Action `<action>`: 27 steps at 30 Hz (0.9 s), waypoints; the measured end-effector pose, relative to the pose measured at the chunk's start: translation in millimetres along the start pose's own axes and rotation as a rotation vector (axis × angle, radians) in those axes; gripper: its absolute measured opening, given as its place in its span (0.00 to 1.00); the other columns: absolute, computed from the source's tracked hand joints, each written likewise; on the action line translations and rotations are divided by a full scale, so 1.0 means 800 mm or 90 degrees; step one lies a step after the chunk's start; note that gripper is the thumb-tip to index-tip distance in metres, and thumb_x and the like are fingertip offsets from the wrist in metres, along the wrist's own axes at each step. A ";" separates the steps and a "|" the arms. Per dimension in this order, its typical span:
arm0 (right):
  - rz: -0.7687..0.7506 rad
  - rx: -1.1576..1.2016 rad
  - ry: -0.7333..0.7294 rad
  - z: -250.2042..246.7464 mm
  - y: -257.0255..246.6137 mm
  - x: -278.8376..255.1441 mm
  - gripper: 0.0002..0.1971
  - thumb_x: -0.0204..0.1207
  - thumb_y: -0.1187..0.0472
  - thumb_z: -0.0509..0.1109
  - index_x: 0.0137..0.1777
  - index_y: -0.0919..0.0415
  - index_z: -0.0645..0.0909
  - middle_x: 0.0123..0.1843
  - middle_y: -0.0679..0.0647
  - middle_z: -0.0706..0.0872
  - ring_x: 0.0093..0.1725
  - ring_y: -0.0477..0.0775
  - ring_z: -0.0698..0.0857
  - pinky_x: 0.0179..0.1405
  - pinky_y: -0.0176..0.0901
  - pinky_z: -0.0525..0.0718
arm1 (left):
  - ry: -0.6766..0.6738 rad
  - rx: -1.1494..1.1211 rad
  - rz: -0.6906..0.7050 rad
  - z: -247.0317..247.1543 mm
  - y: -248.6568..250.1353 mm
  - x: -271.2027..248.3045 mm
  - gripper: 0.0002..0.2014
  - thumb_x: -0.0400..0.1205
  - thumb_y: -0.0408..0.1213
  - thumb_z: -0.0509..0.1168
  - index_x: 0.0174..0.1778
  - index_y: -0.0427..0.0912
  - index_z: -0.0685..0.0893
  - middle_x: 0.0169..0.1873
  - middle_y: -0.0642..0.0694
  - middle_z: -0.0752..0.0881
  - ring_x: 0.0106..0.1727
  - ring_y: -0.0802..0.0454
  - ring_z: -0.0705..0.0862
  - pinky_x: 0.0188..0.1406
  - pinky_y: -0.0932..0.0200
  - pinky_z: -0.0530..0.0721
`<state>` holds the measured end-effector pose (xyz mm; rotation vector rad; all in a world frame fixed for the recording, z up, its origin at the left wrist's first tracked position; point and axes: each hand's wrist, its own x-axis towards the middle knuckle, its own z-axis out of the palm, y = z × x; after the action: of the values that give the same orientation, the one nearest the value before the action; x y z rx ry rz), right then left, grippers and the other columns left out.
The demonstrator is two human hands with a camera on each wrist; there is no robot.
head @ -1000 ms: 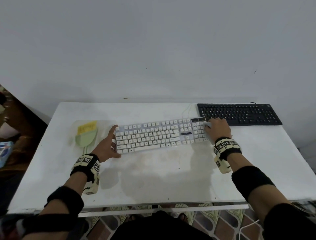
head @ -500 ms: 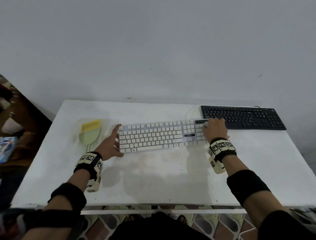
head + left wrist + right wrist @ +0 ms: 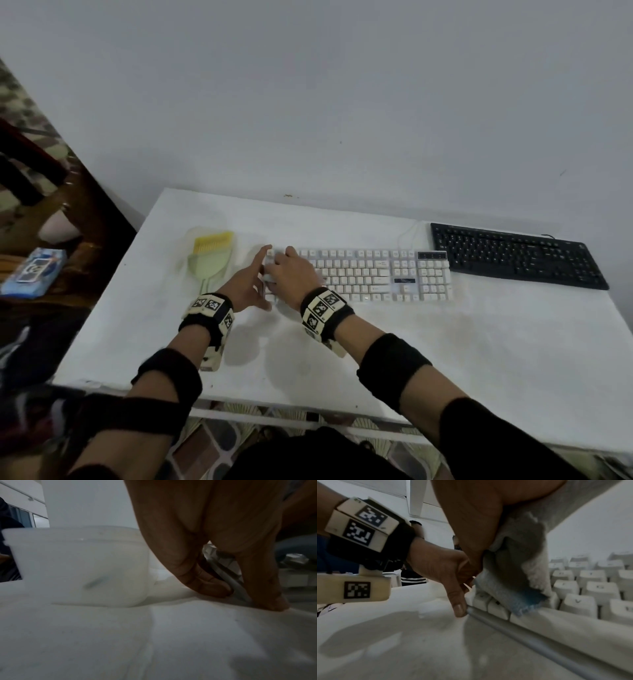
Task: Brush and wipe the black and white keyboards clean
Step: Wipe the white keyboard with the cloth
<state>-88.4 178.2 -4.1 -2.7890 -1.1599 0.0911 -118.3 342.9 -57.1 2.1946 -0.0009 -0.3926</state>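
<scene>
My right hand (image 3: 291,274) grips a cloth (image 3: 513,582) on the white keyboard's (image 3: 373,275) left end; my left hand (image 3: 245,286), fingers straight, braces its edge on the worktop (image 3: 445,342)

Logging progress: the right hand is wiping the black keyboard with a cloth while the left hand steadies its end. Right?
Not quite: it is the white keyboard. The right wrist view shows the cloth on white keys, right hand gripping it, left hand at its end.

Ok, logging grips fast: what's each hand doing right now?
Left hand: open, fingers straight, bracing the white keyboard's left end.
Right hand: gripping a cloth, pressed on the keys.
</scene>
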 end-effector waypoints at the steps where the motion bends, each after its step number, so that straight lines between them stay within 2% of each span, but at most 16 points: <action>1: 0.003 -0.009 -0.011 0.000 -0.006 0.005 0.12 0.82 0.57 0.69 0.61 0.61 0.86 0.60 0.60 0.85 0.66 0.63 0.75 0.48 0.54 0.83 | 0.004 0.004 0.003 0.000 -0.002 0.000 0.69 0.67 0.23 0.85 0.91 0.59 0.41 0.42 0.46 0.87 0.39 0.51 0.88 0.41 0.64 0.85; 5: 0.065 -0.058 -0.047 -0.011 -0.001 -0.001 0.11 0.85 0.60 0.65 0.60 0.64 0.84 0.57 0.60 0.85 0.66 0.63 0.75 0.49 0.53 0.80 | 0.003 0.002 0.008 0.000 -0.002 0.001 0.71 0.66 0.22 0.84 0.90 0.60 0.40 0.44 0.45 0.89 0.42 0.51 0.90 0.44 0.61 0.87; 9: 0.153 -0.095 -0.093 -0.025 0.010 -0.009 0.08 0.83 0.66 0.64 0.56 0.63 0.83 0.55 0.60 0.86 0.65 0.62 0.76 0.52 0.54 0.82 | -0.011 -0.004 0.005 -0.002 0.001 0.002 0.70 0.66 0.20 0.84 0.90 0.58 0.40 0.46 0.52 0.88 0.40 0.63 0.89 0.40 0.67 0.86; 11: 0.121 -0.071 -0.079 -0.026 0.008 -0.005 0.08 0.83 0.66 0.63 0.56 0.65 0.83 0.55 0.60 0.86 0.66 0.63 0.76 0.50 0.54 0.82 | -0.009 -0.006 0.003 -0.002 0.001 0.000 0.70 0.67 0.20 0.84 0.90 0.58 0.40 0.44 0.51 0.88 0.40 0.63 0.88 0.40 0.68 0.85; 14: 0.019 -0.046 -0.054 -0.021 -0.005 0.002 0.12 0.85 0.60 0.64 0.62 0.66 0.82 0.58 0.61 0.85 0.66 0.63 0.76 0.47 0.53 0.79 | -0.006 0.004 0.005 -0.002 0.000 0.000 0.70 0.67 0.23 0.85 0.90 0.57 0.40 0.40 0.45 0.87 0.39 0.54 0.89 0.42 0.65 0.86; 16: -0.011 -0.069 -0.051 -0.016 -0.008 0.003 0.12 0.86 0.59 0.64 0.62 0.65 0.83 0.59 0.60 0.85 0.66 0.62 0.76 0.47 0.53 0.80 | -0.006 0.011 0.007 -0.002 0.000 0.000 0.70 0.66 0.23 0.85 0.90 0.56 0.40 0.39 0.44 0.87 0.38 0.53 0.88 0.42 0.64 0.87; 20: 0.068 -0.079 -0.064 -0.019 0.011 -0.011 0.08 0.85 0.63 0.64 0.55 0.64 0.84 0.53 0.59 0.87 0.63 0.61 0.78 0.49 0.53 0.82 | -0.013 -0.006 0.019 -0.003 0.001 0.000 0.70 0.66 0.20 0.83 0.90 0.57 0.40 0.44 0.50 0.87 0.38 0.64 0.89 0.39 0.67 0.86; 23: 0.134 -0.088 -0.094 -0.026 0.024 -0.018 0.06 0.82 0.67 0.63 0.53 0.64 0.82 0.51 0.59 0.87 0.62 0.61 0.78 0.47 0.51 0.81 | -0.014 -0.013 0.015 -0.003 0.002 0.000 0.70 0.66 0.19 0.83 0.90 0.57 0.40 0.46 0.51 0.86 0.39 0.66 0.88 0.39 0.68 0.86; 27: 0.079 -0.047 -0.066 -0.025 0.013 -0.006 0.09 0.84 0.63 0.63 0.55 0.65 0.83 0.52 0.60 0.86 0.63 0.62 0.77 0.43 0.51 0.76 | -0.015 -0.009 0.013 -0.003 0.000 0.001 0.70 0.66 0.20 0.83 0.90 0.58 0.40 0.44 0.49 0.87 0.38 0.64 0.88 0.40 0.65 0.87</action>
<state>-82.1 165.9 14.4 -2.9518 -1.0302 0.2119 -117.2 344.8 -56.3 2.1740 -0.0336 -0.4057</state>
